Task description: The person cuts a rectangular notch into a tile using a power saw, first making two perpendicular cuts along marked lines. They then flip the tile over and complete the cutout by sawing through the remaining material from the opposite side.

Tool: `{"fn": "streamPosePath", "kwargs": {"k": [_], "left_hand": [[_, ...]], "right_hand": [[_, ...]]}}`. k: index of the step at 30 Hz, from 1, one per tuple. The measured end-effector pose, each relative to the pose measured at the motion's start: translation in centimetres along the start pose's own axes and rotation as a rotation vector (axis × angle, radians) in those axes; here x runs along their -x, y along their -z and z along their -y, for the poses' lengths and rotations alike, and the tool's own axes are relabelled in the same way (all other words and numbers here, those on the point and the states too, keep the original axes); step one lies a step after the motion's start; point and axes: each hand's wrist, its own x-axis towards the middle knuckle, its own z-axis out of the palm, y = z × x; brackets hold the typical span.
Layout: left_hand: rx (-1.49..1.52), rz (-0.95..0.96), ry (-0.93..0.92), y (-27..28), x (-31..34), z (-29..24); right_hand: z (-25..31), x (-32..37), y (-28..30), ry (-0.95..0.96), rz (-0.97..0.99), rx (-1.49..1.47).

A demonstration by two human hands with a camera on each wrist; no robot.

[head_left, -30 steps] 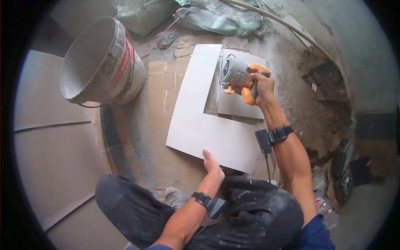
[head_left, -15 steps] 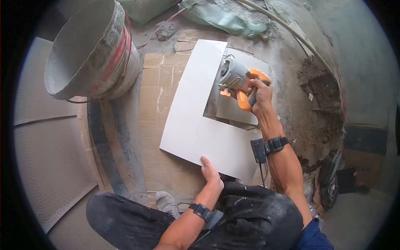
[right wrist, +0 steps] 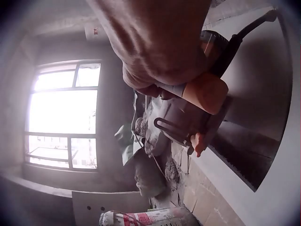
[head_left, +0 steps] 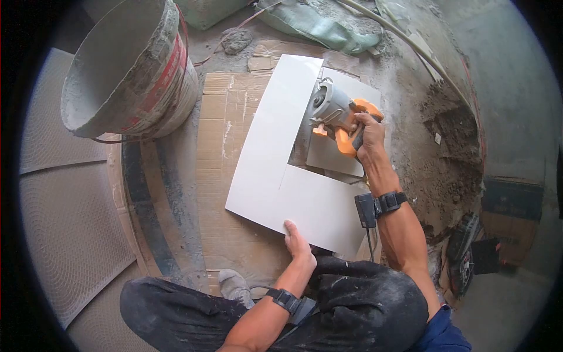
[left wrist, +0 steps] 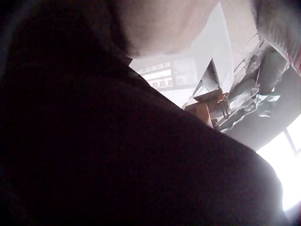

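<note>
A white L-shaped tile [head_left: 264, 158] lies over cardboard, and a thin line runs into it from its inner corner. My left hand [head_left: 299, 243] grips its near edge, thumb on top, the other fingers hidden beneath. In my right hand [head_left: 370, 136] is an orange and grey handheld tile saw [head_left: 335, 104], gripped by its rear handle. The saw stands over a separate pale tile piece [head_left: 335, 157], beside the L's inner edge. In the right wrist view the fingers curl round the saw's orange handle [right wrist: 207, 93]. Dark cloth [left wrist: 117, 150] hides most of the left wrist view.
A mortar-crusted bucket [head_left: 132, 76] stands at left, near stacked textured panels [head_left: 76, 217]. Green sacks [head_left: 311, 29] and a pale hose [head_left: 419, 44] lie at the back. Rubble and dirt [head_left: 451, 152] cover the right side. My bent knees [head_left: 363, 305] are close to the tile.
The head view has shifted, so the bucket sits farther left and higher. Both hands keep their holds on the tile and the saw, with little movement.
</note>
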Motion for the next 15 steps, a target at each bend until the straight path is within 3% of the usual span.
{"fn": "streamPosePath", "kwargs": {"k": [15], "left_hand": [[0.006, -0.002, 0.007, 0.4, 1.0, -0.2]], "right_hand": [[-0.8, -0.2, 0.8, -0.018, 0.044, 0.020]]}}
